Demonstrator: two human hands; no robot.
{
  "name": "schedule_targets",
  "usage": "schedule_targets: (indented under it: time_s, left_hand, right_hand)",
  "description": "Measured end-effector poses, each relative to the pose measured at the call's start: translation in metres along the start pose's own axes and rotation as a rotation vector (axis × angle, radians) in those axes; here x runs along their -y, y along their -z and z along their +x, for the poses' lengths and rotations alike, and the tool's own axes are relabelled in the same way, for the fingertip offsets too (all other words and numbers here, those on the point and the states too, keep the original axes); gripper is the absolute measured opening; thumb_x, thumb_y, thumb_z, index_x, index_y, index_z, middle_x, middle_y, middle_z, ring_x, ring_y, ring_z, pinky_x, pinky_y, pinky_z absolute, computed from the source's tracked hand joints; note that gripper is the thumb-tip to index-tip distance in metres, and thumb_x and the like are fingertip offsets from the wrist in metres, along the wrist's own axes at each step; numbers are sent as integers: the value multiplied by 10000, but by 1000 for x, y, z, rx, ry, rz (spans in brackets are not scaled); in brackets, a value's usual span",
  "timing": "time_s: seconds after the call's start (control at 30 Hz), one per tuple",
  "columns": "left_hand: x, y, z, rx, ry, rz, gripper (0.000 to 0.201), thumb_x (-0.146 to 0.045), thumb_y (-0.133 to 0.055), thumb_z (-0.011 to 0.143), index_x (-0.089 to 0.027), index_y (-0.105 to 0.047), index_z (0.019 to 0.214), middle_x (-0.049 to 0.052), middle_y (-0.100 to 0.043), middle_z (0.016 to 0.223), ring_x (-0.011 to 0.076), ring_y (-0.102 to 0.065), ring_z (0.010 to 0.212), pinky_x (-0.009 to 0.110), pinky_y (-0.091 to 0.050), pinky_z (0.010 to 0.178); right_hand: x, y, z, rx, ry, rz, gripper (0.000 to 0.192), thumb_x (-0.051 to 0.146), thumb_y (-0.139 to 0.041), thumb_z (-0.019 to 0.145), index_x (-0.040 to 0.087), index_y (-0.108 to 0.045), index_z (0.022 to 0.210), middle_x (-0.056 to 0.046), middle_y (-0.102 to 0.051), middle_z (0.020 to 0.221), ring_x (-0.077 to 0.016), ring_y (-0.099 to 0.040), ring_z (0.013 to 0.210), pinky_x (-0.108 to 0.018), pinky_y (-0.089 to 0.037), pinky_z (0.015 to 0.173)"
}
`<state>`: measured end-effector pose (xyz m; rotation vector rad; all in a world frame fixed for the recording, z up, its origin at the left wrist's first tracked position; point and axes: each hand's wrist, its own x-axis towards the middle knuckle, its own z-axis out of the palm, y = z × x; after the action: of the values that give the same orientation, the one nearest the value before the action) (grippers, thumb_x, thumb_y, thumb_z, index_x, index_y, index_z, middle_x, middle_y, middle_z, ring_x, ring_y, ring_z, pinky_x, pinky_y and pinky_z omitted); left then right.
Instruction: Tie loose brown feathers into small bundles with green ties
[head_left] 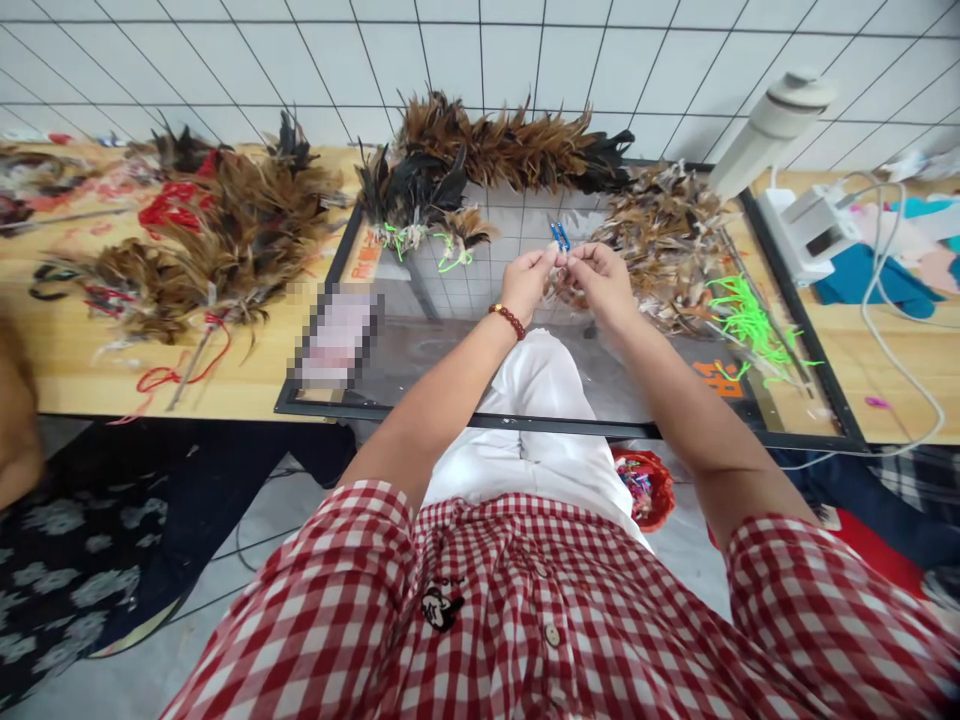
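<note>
My left hand (528, 284) and my right hand (602, 284) meet fingertip to fingertip above the glass panel. Both are closed in a pinch, and small brown feathers (571, 292) hang between and below their fingers. The fingers hide where the feathers are gripped. Just beyond the fingertips is a small blue two-pronged tool (560, 237); I cannot tell whether it is touched. To the right of my right hand lies a heap of loose brown feathers (660, 235). Left of my left hand are dark feather bunches (420, 190) with bright green ties (454, 252).
A long brown feather garland (510, 145) lies along the back. Green strings (754, 325) lie at right, near a white cylinder (776, 130), a power strip (806, 235) and a cable (874, 300). More feathers (247, 220) and red cord (161, 378) are at left. A red basket (660, 490) stands below.
</note>
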<state>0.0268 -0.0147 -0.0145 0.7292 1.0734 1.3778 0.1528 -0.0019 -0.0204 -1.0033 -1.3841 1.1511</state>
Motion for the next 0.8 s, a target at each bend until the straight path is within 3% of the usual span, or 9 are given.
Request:
schedule_targets:
  time_s: [0.13,0.2,0.4,0.63,0.7,0.8]
  left_hand:
    - [-14,3,-6,-15,9,7,305,-383,-748,938,-164,-658,745,-45,-596,594,60,-554,521,182,-462,578]
    - [-19,4,-8,-11,16,-4,292,-359,-747,941,-163,-654,746,-48,-597,600,55,-551,514,179,-459,579]
    - [-19,4,-7,103,39,-41,317,-240,-690,973,-145,-625,679,-24,-656,662,53,-574,515,199,-475,586]
    - [-14,4,-7,134,87,-11,295,-340,-731,953,-155,-668,733,-23,-642,624,69,-562,500,215,-457,549]
    - [-17,7,-4,96,60,-9,303,-390,-745,940,-167,-671,748,-18,-650,658,74,-580,528,214,-464,554]
    - [-25,12,1,28,-19,-29,319,-441,-732,946,-184,-667,768,-3,-681,746,84,-633,621,208,-500,598]
  right_hand:
    - [0,-2,-6,134,-67,61,638,578,-944,609,261,-570,1017,56,-671,692,-114,-552,549,-246,-436,507]
    - [1,-2,-8,129,-68,38,650,534,-953,584,263,-552,1017,69,-660,659,-115,-544,529,-246,-424,496]
    - [5,2,-12,32,-12,-62,386,422,-787,689,250,-593,975,68,-668,648,-128,-571,539,-277,-481,558]
    - [1,5,-16,51,141,-251,270,382,-741,742,251,-608,938,47,-689,716,-149,-617,634,-295,-512,677]
    - [1,11,-14,49,166,-382,206,368,-730,782,258,-603,902,26,-703,742,-179,-645,696,-321,-533,735]
    - [5,30,-10,-26,168,-778,57,236,-681,812,239,-649,860,-51,-740,808,-278,-706,866,-445,-535,920]
